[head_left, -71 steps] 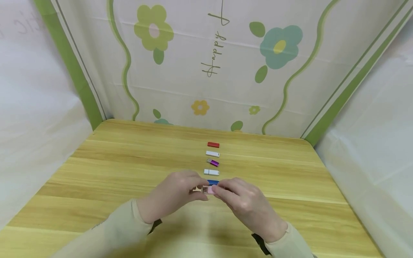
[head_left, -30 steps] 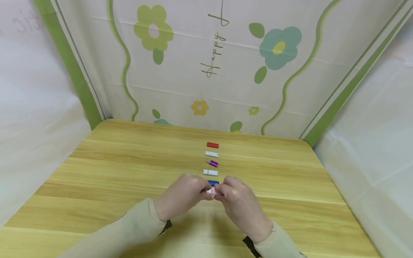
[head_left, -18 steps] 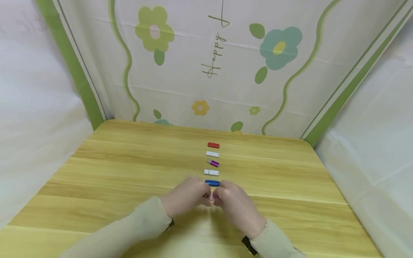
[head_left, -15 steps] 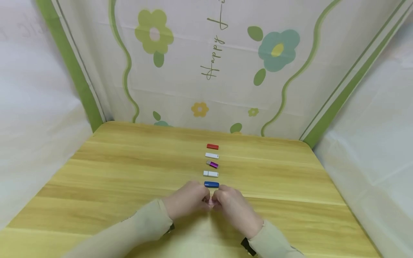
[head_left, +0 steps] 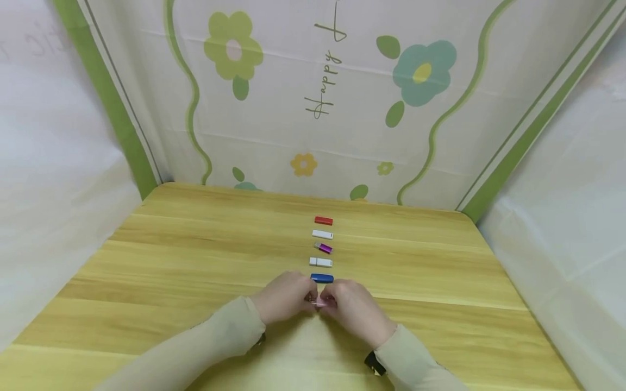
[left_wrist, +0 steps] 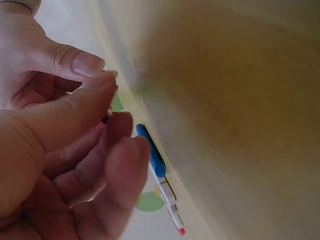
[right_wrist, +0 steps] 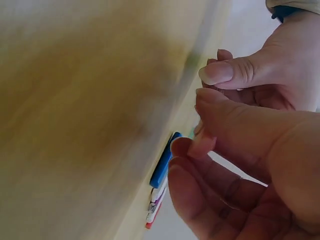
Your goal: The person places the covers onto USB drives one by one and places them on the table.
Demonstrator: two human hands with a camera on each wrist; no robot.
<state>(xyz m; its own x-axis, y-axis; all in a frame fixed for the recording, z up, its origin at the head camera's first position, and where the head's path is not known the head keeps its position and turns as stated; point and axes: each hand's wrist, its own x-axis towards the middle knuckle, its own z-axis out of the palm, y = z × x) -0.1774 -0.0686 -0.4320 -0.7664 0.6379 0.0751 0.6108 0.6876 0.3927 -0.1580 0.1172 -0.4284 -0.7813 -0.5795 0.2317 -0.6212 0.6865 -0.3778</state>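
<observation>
Both hands meet in the head view around a small pink USB flash drive (head_left: 321,302), in front of a blue flash drive (head_left: 321,278). My right hand (head_left: 359,310) pinches the pink body between thumb and fingers; a bit of this pink end (right_wrist: 202,145) shows in the right wrist view. My left hand (head_left: 285,297) pinches the drive's other end, where a clear or metal part peeks out. Fingers hide most of the drive. In the left wrist view the two hands' thumbs come close together, with the blue flash drive (left_wrist: 151,150) lying beyond them.
Beyond the blue one, a column of flash drives runs away across the wooden table (head_left: 195,260): a white one (head_left: 320,262), a purple one (head_left: 324,248), another white one (head_left: 323,234) and a red one (head_left: 323,221). A flowered cloth (head_left: 274,125) hangs behind the table.
Both hands have come closer together and drawn slightly nearer to me with the pink flash drive, now mostly hidden by fingers. The blue drive, partly covered before, shows fully. The other drives stay put.
</observation>
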